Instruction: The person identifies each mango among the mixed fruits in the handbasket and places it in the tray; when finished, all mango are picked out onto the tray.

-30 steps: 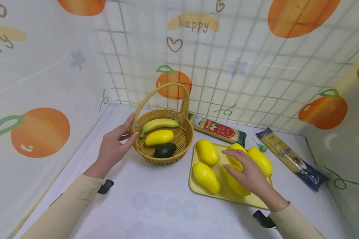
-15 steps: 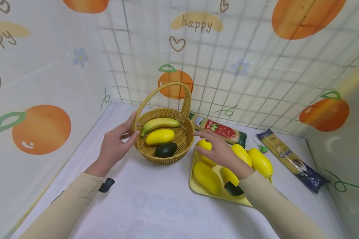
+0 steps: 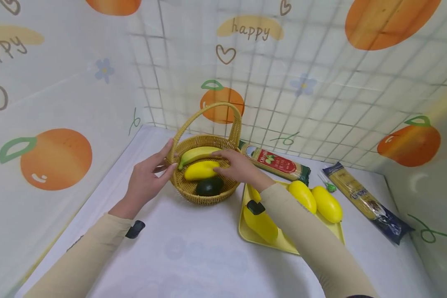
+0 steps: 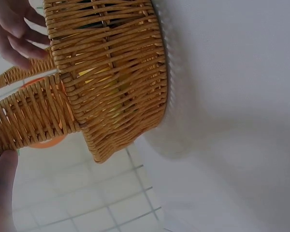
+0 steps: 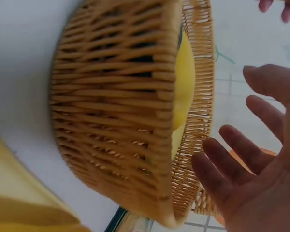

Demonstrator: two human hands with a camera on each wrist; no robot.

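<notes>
My left hand point(image 3: 147, 176) grips the wicker basket point(image 3: 205, 200) where its arched handle point(image 3: 186, 126) meets the left rim, thumb in front. In the left wrist view the thumb point(image 4: 5, 169) presses on the woven handle. A banana point(image 3: 195, 155), a smaller yellow fruit like a mango point(image 3: 200, 171) and a dark green avocado point(image 3: 210, 186) lie inside. My right hand point(image 3: 240, 166) reaches over the basket's right rim, fingers spread beside the yellow fruit. The right wrist view shows that hand point(image 5: 266, 164) apart from the fruit, holding nothing.
Right of the basket, a yellow tray point(image 3: 247, 238) bears several yellow mangoes point(image 3: 303, 197), partly hidden by my right forearm. Behind it lie a red-labelled pasta pack point(image 3: 277, 162), a blue-ended pasta pack point(image 3: 365, 200) and a small green-tipped item point(image 3: 330, 187). Printed curtains surround the table.
My right hand has moved left from above the tray of mangoes to over the basket. My left hand keeps its hold on the handle, and the fruit in the basket looks unmoved.
</notes>
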